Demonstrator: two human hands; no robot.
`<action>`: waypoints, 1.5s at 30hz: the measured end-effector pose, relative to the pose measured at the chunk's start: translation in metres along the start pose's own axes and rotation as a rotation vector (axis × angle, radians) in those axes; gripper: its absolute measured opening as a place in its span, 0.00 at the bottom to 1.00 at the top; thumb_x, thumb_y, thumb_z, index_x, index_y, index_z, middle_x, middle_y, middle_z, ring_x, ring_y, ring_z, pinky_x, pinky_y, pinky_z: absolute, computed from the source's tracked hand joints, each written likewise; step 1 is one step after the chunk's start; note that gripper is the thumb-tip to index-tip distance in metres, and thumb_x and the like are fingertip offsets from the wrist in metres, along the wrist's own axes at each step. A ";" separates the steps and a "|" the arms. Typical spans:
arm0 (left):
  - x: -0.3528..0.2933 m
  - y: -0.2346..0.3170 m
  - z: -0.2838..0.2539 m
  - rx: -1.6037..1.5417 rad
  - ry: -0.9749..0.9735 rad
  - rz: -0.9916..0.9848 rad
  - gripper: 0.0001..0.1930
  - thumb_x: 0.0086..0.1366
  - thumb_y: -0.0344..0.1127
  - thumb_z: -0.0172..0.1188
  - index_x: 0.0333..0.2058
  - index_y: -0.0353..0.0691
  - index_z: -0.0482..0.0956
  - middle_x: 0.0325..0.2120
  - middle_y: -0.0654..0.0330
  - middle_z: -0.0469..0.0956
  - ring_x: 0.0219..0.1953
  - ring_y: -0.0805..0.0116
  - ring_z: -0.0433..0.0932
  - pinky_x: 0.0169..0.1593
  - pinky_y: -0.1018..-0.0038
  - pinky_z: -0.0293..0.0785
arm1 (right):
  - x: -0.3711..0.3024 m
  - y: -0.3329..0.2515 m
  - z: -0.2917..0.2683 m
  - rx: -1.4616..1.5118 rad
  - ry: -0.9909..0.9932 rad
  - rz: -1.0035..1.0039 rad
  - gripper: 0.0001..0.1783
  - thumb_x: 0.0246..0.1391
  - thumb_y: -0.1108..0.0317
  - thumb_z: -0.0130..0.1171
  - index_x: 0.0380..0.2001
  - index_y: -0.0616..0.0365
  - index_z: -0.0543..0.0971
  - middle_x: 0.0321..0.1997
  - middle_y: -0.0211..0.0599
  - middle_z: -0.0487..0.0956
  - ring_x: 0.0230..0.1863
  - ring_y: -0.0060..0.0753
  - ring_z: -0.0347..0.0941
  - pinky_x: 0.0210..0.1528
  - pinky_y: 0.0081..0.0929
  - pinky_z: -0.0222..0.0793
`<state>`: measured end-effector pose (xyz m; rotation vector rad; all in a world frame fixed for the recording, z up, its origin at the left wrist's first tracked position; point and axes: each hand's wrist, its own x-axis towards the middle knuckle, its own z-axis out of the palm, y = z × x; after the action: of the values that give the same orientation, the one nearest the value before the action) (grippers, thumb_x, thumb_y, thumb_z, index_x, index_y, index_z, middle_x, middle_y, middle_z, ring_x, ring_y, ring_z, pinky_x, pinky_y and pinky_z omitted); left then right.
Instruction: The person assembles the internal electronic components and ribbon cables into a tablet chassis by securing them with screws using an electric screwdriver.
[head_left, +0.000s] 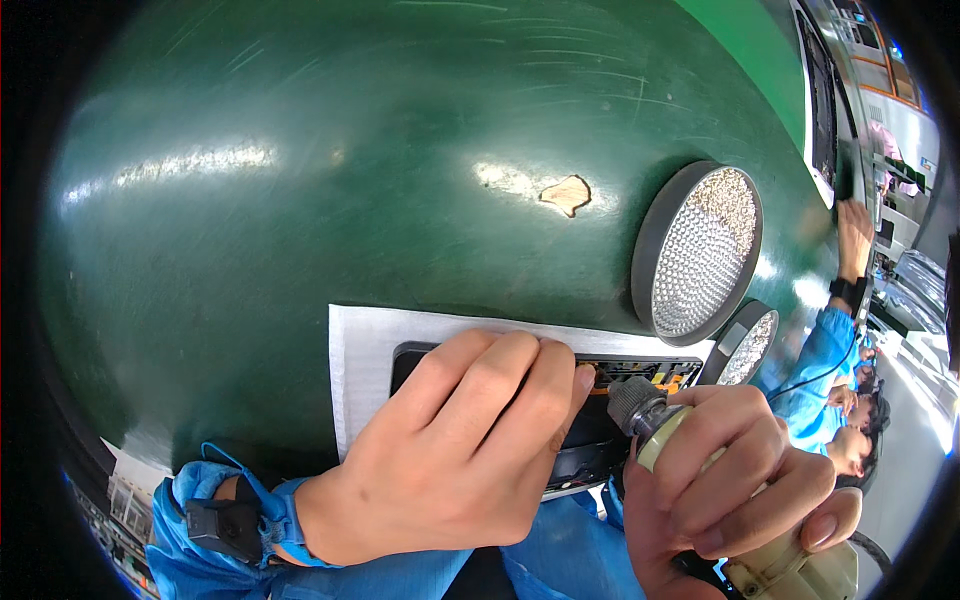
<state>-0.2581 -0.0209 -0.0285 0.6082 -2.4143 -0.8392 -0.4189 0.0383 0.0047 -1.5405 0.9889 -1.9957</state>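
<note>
The counter (300, 220) is dark green and glossy, with pale scratches toward its far edge, streaks of reflected light, and a tan worn patch (567, 196) where the coating is gone. At its near edge lies a white cloth (350, 335), and on that a black electronic device (590, 440) with its circuit board (655, 372) exposed. The left hand (455, 450) lies over the device, fingers close together and bent, tips by the board; whether they pinch anything I cannot tell. The right hand (735, 470) has its fingers wrapped around a pale electric screwdriver (660, 435), its knurled grey collar over the device. Toward the counter's right side, a large round dish (654, 255) and a smaller dish (727, 345) hold small metal pieces. A brighter green strip (740, 40) runs off at the far right corner, where another black panel (820, 110) lies near a co-worker's hand (853, 238). Past the right edge are seated people in blue and a bright ceiling light (920, 390); past the near left corner stands a pale rack (128, 500)
</note>
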 end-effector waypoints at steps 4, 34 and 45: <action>0.000 0.000 -0.003 0.011 -0.011 0.013 0.16 0.54 0.32 0.74 0.43 0.37 0.92 0.46 0.58 0.80 0.47 0.56 0.77 0.49 0.62 0.76 | 0.002 0.000 0.000 -0.135 -0.122 -0.016 0.38 0.67 0.50 0.68 0.66 0.58 0.60 0.38 0.32 0.72 0.25 0.24 0.68 0.19 0.24 0.66; 0.008 0.000 -0.011 0.062 -0.098 0.082 0.13 0.57 0.30 0.72 0.40 0.31 0.90 0.46 0.50 0.81 0.46 0.55 0.80 0.47 0.62 0.79 | 0.017 0.012 -0.035 -0.157 0.205 -0.121 0.37 0.63 0.45 0.72 0.56 0.59 0.63 0.37 0.26 0.68 0.26 0.15 0.64 0.26 0.17 0.64; 0.007 0.001 -0.010 0.065 -0.090 0.085 0.13 0.57 0.30 0.72 0.41 0.30 0.90 0.45 0.51 0.81 0.46 0.54 0.80 0.46 0.62 0.80 | 0.015 0.011 -0.033 -0.126 0.186 -0.063 0.36 0.63 0.48 0.73 0.56 0.60 0.64 0.36 0.25 0.68 0.26 0.16 0.65 0.27 0.19 0.65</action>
<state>-0.2582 -0.0284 -0.0189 0.4983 -2.5382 -0.7711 -0.4556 0.0297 0.0018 -1.4864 1.1726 -2.1899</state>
